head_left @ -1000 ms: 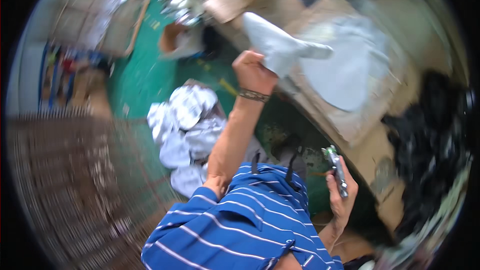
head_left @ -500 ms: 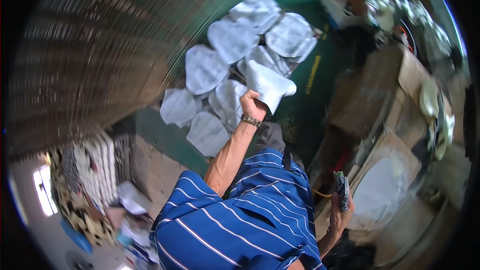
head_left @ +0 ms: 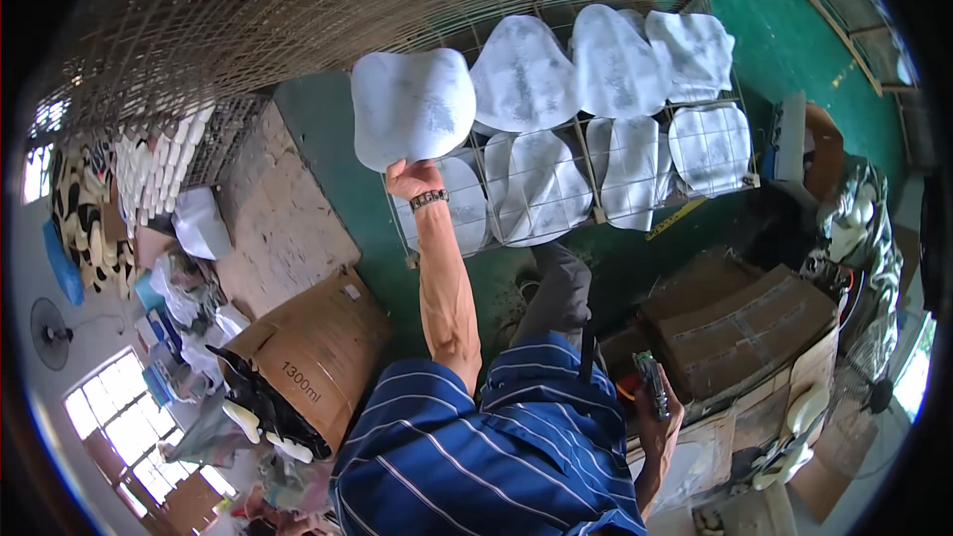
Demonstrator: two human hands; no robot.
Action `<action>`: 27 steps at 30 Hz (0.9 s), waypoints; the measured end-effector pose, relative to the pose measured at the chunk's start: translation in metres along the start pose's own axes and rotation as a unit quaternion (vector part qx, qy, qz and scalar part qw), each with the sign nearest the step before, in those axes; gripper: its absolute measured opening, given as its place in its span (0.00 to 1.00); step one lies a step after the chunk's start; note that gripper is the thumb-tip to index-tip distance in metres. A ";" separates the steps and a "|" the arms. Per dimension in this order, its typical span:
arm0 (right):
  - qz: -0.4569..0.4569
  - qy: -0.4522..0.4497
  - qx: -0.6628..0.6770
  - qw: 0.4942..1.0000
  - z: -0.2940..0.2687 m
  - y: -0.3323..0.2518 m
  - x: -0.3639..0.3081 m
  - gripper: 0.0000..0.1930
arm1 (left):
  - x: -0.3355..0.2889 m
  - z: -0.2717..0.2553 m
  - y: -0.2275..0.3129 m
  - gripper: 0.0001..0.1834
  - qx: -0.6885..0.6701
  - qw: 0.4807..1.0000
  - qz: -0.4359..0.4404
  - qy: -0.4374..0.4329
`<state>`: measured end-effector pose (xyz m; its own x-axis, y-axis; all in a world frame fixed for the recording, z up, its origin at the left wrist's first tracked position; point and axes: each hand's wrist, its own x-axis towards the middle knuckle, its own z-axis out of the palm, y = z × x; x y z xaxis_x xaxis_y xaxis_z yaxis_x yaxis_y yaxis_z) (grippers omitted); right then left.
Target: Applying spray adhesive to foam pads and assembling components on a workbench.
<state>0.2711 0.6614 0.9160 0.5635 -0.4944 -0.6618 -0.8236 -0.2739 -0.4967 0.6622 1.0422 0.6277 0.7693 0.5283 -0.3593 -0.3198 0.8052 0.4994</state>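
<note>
My left hand [head_left: 413, 182] is closed on the lower edge of a white curved piece [head_left: 412, 104] with a smooth, moulded surface and rounded corners. The piece is over the left end of a wire rack [head_left: 600, 215]; whether it rests there, I cannot tell. Several similar white pieces with greyish patches lie in two rows on the rack, such as one white piece [head_left: 524, 74] just to the right. Low at my right side, my right hand [head_left: 659, 429] is wrapped round a narrow dark-grey and green handheld object [head_left: 652, 387] whose exact kind is unclear.
Wire mesh layers [head_left: 248, 25] hang across the top. A large open carton [head_left: 313, 352] stands at lower left beside a flat brown board [head_left: 283, 203]. On the right are a closed carton [head_left: 749, 328] and a plastic-wrapped pile [head_left: 862, 223]. My leg [head_left: 556, 293] is close to the rack.
My left hand has carried the white piece to the left end of the rack, its broad face now showing. The view has turned. My right hand keeps its hold.
</note>
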 end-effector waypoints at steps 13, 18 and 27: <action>0.027 0.183 0.110 0.977 -0.048 -0.059 0.017 0.12 | -0.005 -0.083 -0.148 0.29 0.517 0.821 -0.212 -0.118; 0.000 0.405 0.299 0.864 -0.112 -0.041 -0.128 0.28 | -0.252 -0.004 -0.184 0.25 0.501 0.618 -0.459 -0.397; -0.026 0.662 0.257 0.703 -0.095 0.040 -0.375 0.29 | -0.424 0.046 -0.161 0.20 0.483 0.393 -0.517 -0.587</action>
<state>0.0208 0.7573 1.1972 -0.2431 -0.9228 0.2989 -0.4806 -0.1531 -0.8635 0.4129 0.6760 0.7364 0.1175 -0.8923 -0.4359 0.4216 -0.3526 0.8354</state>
